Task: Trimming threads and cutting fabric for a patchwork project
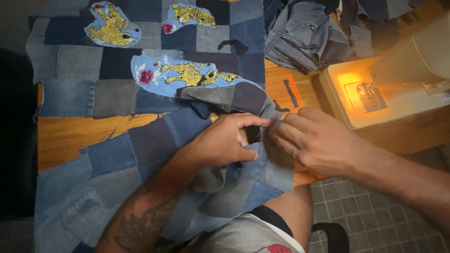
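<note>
A denim patchwork point(154, 140) of blue and grey squares lies across a wooden table point(70, 136) and over my lap. My left hand point(225, 140) pinches a folded edge of the patchwork between thumb and forefinger near the middle. My right hand point(314, 143) meets it from the right, fingertips gripping the same edge of cloth. A light blue patch with a yellow tiger and a pink rose point(183, 75) lies just beyond my hands.
A white sewing machine point(398, 79) with a glowing lamp stands at the right. A pile of jeans point(309, 33) sits at the back right. Two more tiger patches point(112, 26) lie at the back. A small dark fabric strip point(291, 93) lies by the machine. Grey tiled floor point(375, 215) shows below.
</note>
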